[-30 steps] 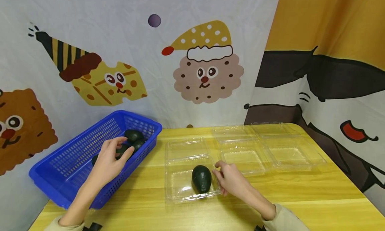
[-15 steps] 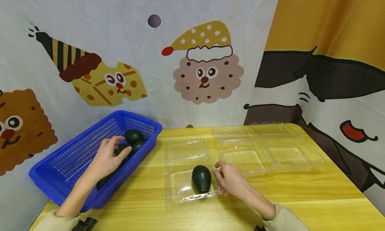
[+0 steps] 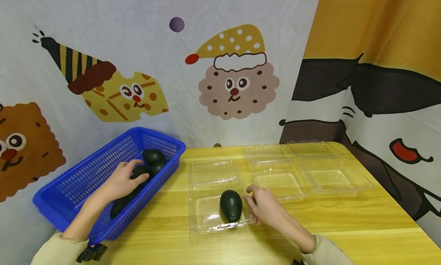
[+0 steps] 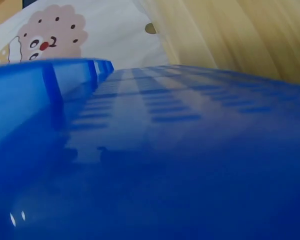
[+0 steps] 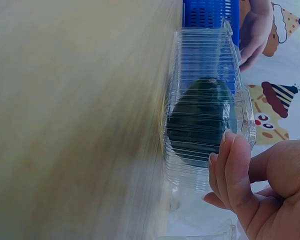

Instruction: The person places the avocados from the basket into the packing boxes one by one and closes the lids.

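A blue plastic basket (image 3: 65, 203) on the left holds several dark green avocados, including one at its far end (image 3: 154, 156). My left hand (image 3: 121, 180) reaches inside, its fingers and thumb curved around another avocado (image 3: 139, 173); part of the fruit is hidden beneath the hand. An unlidded, hinged clear plastic box (image 3: 206, 213) lies in front of me with a single avocado (image 3: 231, 205) on its right side. My right hand (image 3: 265, 205) rests against that box's right edge; the right wrist view shows its fingertips (image 5: 228, 140) touching the clear wall, with the thumb largely hidden.
Two more clear boxes (image 3: 279, 184) (image 3: 332, 179) lie with lids back on the wooden table (image 3: 293, 238), to the right. A cartoon-printed cloth (image 3: 179, 85) hangs behind the table. The basket's blue wall (image 4: 165, 175) fills most of the left wrist view.
My left hand has shifted slightly left and lowered onto the avocado in the basket. Avocados nearer me in the basket show more below the wrist. The right hand and box stay put.
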`<state>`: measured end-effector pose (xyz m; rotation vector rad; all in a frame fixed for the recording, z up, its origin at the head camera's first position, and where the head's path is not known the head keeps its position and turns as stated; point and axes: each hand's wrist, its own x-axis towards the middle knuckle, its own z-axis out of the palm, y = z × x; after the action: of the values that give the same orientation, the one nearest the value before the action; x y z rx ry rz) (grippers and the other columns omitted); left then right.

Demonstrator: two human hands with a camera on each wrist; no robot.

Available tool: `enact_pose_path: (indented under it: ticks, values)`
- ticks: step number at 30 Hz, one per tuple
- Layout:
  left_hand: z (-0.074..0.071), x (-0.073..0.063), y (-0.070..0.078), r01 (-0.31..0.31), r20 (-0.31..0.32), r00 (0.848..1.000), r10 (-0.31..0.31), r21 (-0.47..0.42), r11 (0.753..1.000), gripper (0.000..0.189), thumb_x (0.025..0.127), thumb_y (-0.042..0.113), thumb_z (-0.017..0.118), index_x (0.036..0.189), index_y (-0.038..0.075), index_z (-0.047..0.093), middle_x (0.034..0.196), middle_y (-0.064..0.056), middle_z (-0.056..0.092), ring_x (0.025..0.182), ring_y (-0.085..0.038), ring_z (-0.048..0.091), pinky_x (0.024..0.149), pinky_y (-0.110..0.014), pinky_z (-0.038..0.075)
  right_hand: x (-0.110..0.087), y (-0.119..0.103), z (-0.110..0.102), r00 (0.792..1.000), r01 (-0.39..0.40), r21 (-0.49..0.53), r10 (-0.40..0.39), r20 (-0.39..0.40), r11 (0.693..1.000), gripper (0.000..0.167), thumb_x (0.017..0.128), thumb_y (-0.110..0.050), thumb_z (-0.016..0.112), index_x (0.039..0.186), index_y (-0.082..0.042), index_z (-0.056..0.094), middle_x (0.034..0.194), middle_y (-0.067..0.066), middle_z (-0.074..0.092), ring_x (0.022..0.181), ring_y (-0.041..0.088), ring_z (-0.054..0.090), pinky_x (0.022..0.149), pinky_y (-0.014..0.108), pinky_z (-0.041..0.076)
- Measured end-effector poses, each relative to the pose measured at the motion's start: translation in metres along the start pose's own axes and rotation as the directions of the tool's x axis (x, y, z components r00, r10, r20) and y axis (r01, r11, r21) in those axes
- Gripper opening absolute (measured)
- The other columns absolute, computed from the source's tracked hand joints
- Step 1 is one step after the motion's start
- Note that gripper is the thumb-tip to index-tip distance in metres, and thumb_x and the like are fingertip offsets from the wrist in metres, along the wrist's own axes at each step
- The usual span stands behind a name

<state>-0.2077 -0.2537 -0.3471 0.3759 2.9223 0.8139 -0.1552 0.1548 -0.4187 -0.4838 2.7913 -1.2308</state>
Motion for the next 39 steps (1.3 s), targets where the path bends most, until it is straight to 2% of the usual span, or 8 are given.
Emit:
enact_pose_path:
  ticks: [9,15,21,28,30,33,35,39]
  values:
    - [-0.002,0.01,-0.013,-0.054,0.078,0.996,0.05,0.04,0.998,0.061,0.1,0.027,0.064,0.142,-0.011,0.043,0.123,-0.036,0.053,0.109,-0.048,0.051,0.082,-0.058,0.049,0.0,0.0,-0.001,1.0,0.0,-0.002,0.0,-0.009,1.0,0.027,0.102,0.0,0.055,0.121,0.02,0.053,0.055,-0.001,0.056,0.036,0.007,0.053,0.035,0.027,0.047]
    - [-0.001,0.009,-0.019,-0.068,0.092,0.994,0.063,0.052,0.996,0.058,0.098,0.024,0.067,0.139,-0.012,0.047,0.128,-0.04,0.048,0.117,-0.053,0.045,0.089,-0.065,0.044,-0.001,0.0,-0.001,1.0,0.002,-0.006,-0.002,-0.013,1.0,0.027,0.102,0.0,0.055,0.121,0.02,0.053,0.055,-0.003,0.055,0.035,0.007,0.052,0.034,0.027,0.047]
    - [-0.001,0.007,-0.023,-0.038,0.145,0.989,0.031,0.046,0.998,0.061,0.097,0.026,0.068,0.139,-0.012,0.047,0.127,-0.042,0.041,0.116,-0.054,0.041,0.087,-0.066,0.044,-0.001,0.001,-0.001,1.0,-0.001,-0.008,0.0,-0.014,1.0,0.027,0.102,0.0,0.055,0.121,0.019,0.053,0.054,-0.003,0.055,0.035,0.007,0.052,0.034,0.026,0.047]
    - [-0.001,0.007,-0.024,-0.06,0.179,0.982,0.052,0.037,0.998,0.057,0.095,0.023,0.07,0.138,-0.008,0.049,0.127,-0.039,0.05,0.117,-0.057,0.041,0.085,-0.065,0.045,-0.001,0.001,0.0,1.0,-0.002,-0.008,0.002,-0.018,1.0,0.027,0.102,0.0,0.055,0.12,0.019,0.053,0.055,-0.002,0.056,0.035,0.007,0.052,0.034,0.027,0.047]
    - [0.0,0.006,-0.025,-0.066,0.212,0.975,0.065,-0.001,0.998,0.052,0.096,0.017,0.067,0.137,-0.009,0.048,0.101,-0.028,0.059,0.095,-0.046,0.053,0.074,-0.052,0.049,-0.001,0.001,0.0,1.0,-0.001,-0.01,0.001,-0.018,1.0,0.027,0.102,0.0,0.055,0.12,0.02,0.053,0.054,-0.002,0.056,0.035,0.007,0.052,0.034,0.026,0.046]
    - [0.002,0.004,-0.026,-0.058,0.252,0.965,0.073,-0.069,0.996,0.046,0.096,0.006,0.062,0.135,-0.011,0.047,0.068,-0.006,0.046,0.061,-0.024,0.045,0.057,-0.033,0.039,-0.001,0.0,0.0,1.0,0.002,-0.016,-0.002,-0.018,1.0,0.027,0.102,0.0,0.055,0.121,0.019,0.053,0.054,-0.002,0.055,0.035,0.007,0.052,0.034,0.026,0.046]
    - [0.002,0.003,-0.025,-0.034,0.271,0.96,0.062,-0.109,0.993,0.043,0.095,0.001,0.06,0.134,-0.011,0.047,0.062,0.004,0.027,0.054,-0.013,0.028,0.052,-0.028,0.028,-0.001,0.0,0.0,1.0,0.002,-0.019,-0.002,-0.018,1.0,0.028,0.102,-0.001,0.055,0.121,0.019,0.053,0.054,-0.003,0.055,0.035,0.007,0.052,0.034,0.026,0.046]
    - [0.0,0.001,-0.023,0.021,0.28,0.96,0.013,-0.12,0.993,0.043,0.091,-0.004,0.061,0.132,-0.007,0.05,0.064,0.003,0.027,0.057,-0.014,0.029,0.054,-0.028,0.027,0.0,0.001,0.0,1.0,0.006,-0.023,-0.007,-0.019,1.0,0.028,0.102,0.0,0.055,0.121,0.02,0.053,0.054,-0.003,0.055,0.035,0.006,0.052,0.034,0.026,0.046]
